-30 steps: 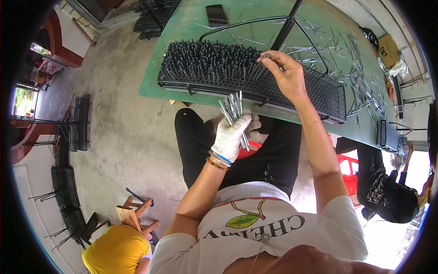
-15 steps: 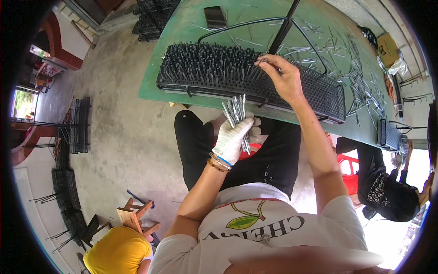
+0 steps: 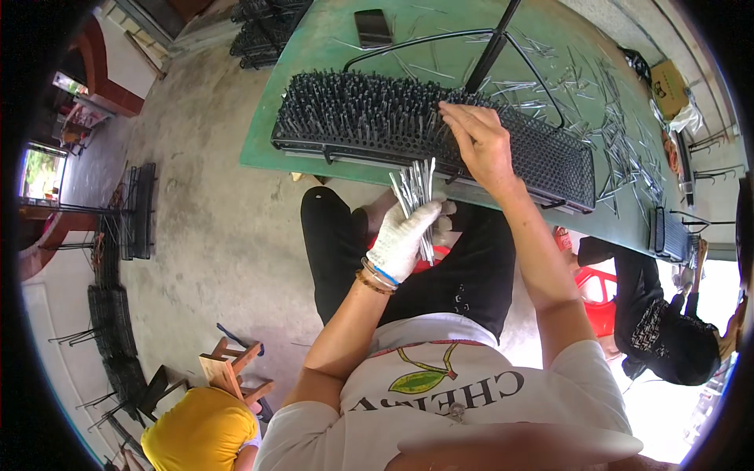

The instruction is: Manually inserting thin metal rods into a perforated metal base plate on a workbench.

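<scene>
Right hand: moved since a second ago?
Yes. Against the black perforated rack, the right hand has shifted slightly left and nearer the person's body.

I see the gloved left hand (image 3: 399, 239) closed around a bundle of thin metal rods (image 3: 419, 187), tips fanned upward. Ahead of it, the bare right hand (image 3: 484, 145) reaches over a black perforated rack (image 3: 550, 161), fingertips at the edge of dark upright rods (image 3: 353, 106); I cannot tell whether they pinch one. Loose rods (image 3: 628, 169) litter the green table (image 3: 314, 51) right of that hand.
</scene>
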`<state>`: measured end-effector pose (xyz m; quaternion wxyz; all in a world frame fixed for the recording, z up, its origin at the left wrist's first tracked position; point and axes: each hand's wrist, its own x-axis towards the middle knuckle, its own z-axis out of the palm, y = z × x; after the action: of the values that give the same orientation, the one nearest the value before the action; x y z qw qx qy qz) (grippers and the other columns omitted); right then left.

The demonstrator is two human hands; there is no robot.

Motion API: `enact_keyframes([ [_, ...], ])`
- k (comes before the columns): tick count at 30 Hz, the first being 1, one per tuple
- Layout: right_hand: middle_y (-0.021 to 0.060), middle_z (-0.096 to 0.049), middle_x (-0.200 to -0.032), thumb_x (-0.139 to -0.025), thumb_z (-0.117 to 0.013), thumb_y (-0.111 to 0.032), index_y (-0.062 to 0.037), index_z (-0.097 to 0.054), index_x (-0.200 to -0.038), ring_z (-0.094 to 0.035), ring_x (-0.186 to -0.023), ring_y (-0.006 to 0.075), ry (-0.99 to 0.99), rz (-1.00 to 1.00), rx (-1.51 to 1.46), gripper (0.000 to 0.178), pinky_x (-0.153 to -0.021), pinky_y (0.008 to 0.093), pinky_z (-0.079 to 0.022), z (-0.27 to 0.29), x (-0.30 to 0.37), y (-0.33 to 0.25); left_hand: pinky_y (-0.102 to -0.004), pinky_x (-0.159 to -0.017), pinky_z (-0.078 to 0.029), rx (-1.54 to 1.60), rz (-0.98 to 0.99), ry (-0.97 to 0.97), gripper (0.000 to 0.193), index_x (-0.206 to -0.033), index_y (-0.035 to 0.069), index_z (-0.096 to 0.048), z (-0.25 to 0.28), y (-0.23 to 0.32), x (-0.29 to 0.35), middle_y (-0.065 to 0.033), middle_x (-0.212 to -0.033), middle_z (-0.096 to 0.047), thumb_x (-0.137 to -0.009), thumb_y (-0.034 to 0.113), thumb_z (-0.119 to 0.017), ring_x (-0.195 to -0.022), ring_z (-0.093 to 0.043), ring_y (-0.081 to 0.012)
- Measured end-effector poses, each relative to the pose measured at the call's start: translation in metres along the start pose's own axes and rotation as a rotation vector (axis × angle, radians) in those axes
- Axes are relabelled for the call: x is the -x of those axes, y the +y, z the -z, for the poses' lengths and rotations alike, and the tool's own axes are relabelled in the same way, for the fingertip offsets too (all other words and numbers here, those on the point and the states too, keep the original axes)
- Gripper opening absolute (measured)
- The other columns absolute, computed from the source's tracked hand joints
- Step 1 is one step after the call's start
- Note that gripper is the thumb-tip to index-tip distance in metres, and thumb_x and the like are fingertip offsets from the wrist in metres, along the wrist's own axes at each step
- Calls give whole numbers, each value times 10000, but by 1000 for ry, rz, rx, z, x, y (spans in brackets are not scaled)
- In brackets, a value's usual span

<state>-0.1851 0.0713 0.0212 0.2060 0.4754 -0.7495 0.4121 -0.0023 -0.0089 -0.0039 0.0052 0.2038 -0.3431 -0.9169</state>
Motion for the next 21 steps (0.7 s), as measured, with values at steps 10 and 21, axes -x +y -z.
enact_keyframes([
  [10,79,-671,-895,-828,-732,-131,20,-699,-941,-605,-769,123,-279,-389,-395,191,-638,253,-455,10,7,-38,-406,-741,-588,175,50,-20,271,-1150,-9,-557,0,18,7,-148,-1016,-651,-924,135,-596,-831,-666,-229],
  [21,63,-700,-828,-858,-711,-160,23,-698,-949,-580,-690,65,-510,-899,-823,205,-614,208,-466,8,7,-36,-323,-656,-582,17,-59,62,294,-1161,18,-556,5,18,7,-126,-993,-662,-915,164,-619,-797,-664,-197],
])
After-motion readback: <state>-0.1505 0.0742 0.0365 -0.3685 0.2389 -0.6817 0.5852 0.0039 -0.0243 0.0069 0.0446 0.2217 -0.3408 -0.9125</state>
